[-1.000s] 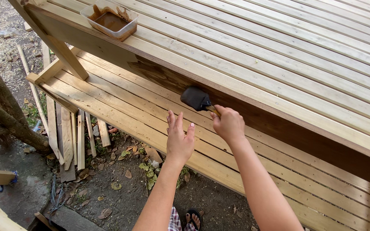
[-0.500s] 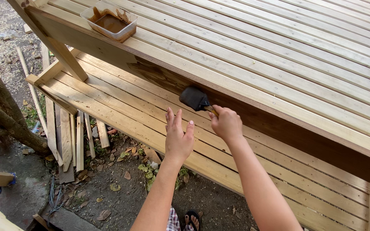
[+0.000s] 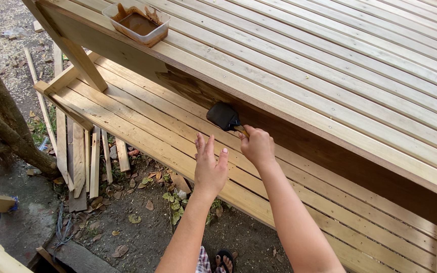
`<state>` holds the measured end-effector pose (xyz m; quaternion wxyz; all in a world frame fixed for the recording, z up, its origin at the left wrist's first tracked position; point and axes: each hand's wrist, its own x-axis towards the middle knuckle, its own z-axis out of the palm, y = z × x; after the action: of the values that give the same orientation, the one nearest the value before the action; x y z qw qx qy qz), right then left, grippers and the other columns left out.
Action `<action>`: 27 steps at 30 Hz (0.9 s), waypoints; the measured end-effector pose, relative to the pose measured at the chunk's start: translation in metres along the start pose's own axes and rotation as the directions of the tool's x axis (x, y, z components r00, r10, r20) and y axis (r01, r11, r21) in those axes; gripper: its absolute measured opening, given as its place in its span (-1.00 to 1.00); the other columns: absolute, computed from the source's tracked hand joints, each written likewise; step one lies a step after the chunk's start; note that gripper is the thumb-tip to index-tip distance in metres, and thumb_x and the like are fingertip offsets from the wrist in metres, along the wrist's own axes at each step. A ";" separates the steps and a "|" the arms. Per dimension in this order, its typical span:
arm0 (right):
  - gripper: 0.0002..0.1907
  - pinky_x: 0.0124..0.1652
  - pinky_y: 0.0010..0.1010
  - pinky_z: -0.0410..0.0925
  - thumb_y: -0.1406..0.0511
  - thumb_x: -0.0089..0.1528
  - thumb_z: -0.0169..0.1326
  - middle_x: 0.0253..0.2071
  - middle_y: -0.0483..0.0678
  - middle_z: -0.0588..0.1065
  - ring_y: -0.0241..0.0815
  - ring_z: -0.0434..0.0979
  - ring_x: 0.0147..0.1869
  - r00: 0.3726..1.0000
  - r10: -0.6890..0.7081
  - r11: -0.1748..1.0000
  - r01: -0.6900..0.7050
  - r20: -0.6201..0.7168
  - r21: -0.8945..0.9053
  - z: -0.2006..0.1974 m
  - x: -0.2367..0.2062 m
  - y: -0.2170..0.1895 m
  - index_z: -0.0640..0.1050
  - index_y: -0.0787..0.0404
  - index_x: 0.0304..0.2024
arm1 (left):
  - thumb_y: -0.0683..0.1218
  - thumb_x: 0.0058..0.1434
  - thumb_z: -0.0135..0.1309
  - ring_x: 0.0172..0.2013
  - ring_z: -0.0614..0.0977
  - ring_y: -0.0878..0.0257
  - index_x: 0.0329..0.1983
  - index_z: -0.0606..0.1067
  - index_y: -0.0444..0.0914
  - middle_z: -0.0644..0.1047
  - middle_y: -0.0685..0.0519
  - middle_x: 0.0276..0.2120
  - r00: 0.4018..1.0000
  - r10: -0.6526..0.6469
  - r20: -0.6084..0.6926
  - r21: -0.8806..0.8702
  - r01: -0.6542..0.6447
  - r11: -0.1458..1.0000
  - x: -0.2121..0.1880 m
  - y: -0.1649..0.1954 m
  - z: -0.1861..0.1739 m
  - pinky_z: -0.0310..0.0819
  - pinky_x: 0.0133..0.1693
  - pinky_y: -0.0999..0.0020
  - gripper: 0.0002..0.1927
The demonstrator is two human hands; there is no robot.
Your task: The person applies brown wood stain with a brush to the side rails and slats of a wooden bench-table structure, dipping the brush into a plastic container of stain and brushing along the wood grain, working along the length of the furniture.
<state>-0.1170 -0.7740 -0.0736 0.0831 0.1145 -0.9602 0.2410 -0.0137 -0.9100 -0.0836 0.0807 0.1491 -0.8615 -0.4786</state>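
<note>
both bare forearms reach up from the bottom edge, running roughly parallel. the left hand (image 3: 209, 167) is spread flat, palm away from the camera, fingers (image 3: 200, 146) straight and slightly fanned, thumb out to the right side; it grips nothing. the right hand (image 3: 257, 145) is curled into a loose fist with knuckles up, wrist a little bent, closed around a handle. the right hand sits slightly ahead of the left, the two close together but not touching.

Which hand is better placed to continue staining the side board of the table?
The right hand: it already holds the brush against the side board. The left hand is open and empty, resting by the lower shelf.
</note>
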 end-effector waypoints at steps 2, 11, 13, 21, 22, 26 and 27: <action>-0.66 -0.07 -0.08 0.46 0.13 0.27 0.16 -0.14 0.12 0.62 0.15 0.63 -0.07 0.999 0.033 0.999 -0.033 0.025 -0.005 -0.006 -0.010 0.013 0.66 0.09 0.03 | 0.08 0.40 -0.12 0.52 -0.11 -0.13 0.47 0.14 -0.37 -0.10 -0.30 0.52 1.000 0.000 -0.009 -0.006 0.000 1.000 0.001 -0.003 -0.002 -0.17 0.43 0.04 -0.33; -0.63 -0.12 -0.14 0.49 0.15 0.22 0.20 -0.17 0.14 0.63 0.10 0.68 -0.13 0.992 0.091 0.995 -0.088 -0.092 0.045 -0.035 -0.043 0.044 0.66 0.17 0.02 | 0.09 0.40 -0.15 0.51 -0.15 -0.12 0.48 0.09 -0.36 -0.13 -0.29 0.52 0.999 -0.034 0.007 -0.014 0.034 0.999 0.010 -0.015 -0.015 -0.16 0.42 0.06 -0.31; -0.67 -0.10 -0.09 0.46 0.15 0.24 0.16 -0.18 0.09 0.63 0.12 0.65 -0.11 0.998 0.038 0.998 -0.035 -0.054 0.047 0.000 -0.007 0.008 0.66 0.10 0.01 | 0.10 0.40 -0.15 0.52 -0.15 -0.10 0.48 0.08 -0.34 -0.14 -0.27 0.52 0.998 -0.063 0.018 -0.005 0.063 0.998 0.016 -0.016 -0.019 -0.17 0.41 0.07 -0.31; -0.64 -0.21 -0.12 0.47 0.11 0.25 0.16 -0.24 0.07 0.63 0.07 0.65 -0.24 0.996 0.080 0.996 -0.079 -0.035 0.051 -0.019 -0.008 -0.006 0.65 0.08 0.04 | 0.09 0.40 -0.15 0.52 -0.14 -0.12 0.48 0.11 -0.34 -0.13 -0.28 0.53 0.997 -0.062 -0.035 -0.009 0.062 0.998 0.036 -0.033 -0.041 -0.17 0.42 0.07 -0.32; -0.64 -0.21 -0.15 0.48 0.12 0.24 0.18 -0.25 0.09 0.63 0.06 0.67 -0.24 0.991 0.101 0.993 -0.096 -0.085 0.071 -0.034 -0.023 0.006 0.66 0.09 0.03 | 0.09 0.39 -0.15 0.51 -0.14 -0.12 0.47 0.10 -0.34 -0.14 -0.27 0.53 0.997 -0.070 -0.027 -0.023 0.069 0.997 0.037 -0.036 -0.044 -0.18 0.41 0.07 -0.32; -0.64 -0.18 -0.13 0.48 0.14 0.22 0.21 -0.25 0.14 0.62 0.11 0.65 -0.23 0.985 0.126 0.992 -0.121 -0.117 0.046 -0.039 -0.026 0.009 0.67 0.11 0.02 | 0.10 0.40 -0.13 0.52 -0.12 -0.13 0.47 0.12 -0.38 -0.12 -0.30 0.52 0.999 -0.033 -0.025 -0.015 0.033 0.999 0.043 -0.043 -0.052 -0.18 0.44 0.07 -0.31; -0.64 -0.18 -0.13 0.47 0.13 0.23 0.20 -0.27 0.13 0.63 0.11 0.66 -0.22 0.988 0.137 0.990 -0.135 -0.067 0.037 -0.030 -0.015 -0.001 0.67 0.10 0.02 | 0.10 0.40 -0.14 0.52 -0.12 -0.13 0.47 0.12 -0.38 -0.12 -0.30 0.52 0.999 -0.029 -0.024 -0.027 0.028 0.999 0.045 -0.044 -0.053 -0.18 0.43 0.07 -0.31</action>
<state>-0.0990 -0.7572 -0.0505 0.0978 0.0417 -0.9582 0.2657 -0.0336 -0.9894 -0.0930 0.0864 0.1660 -0.8517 -0.4895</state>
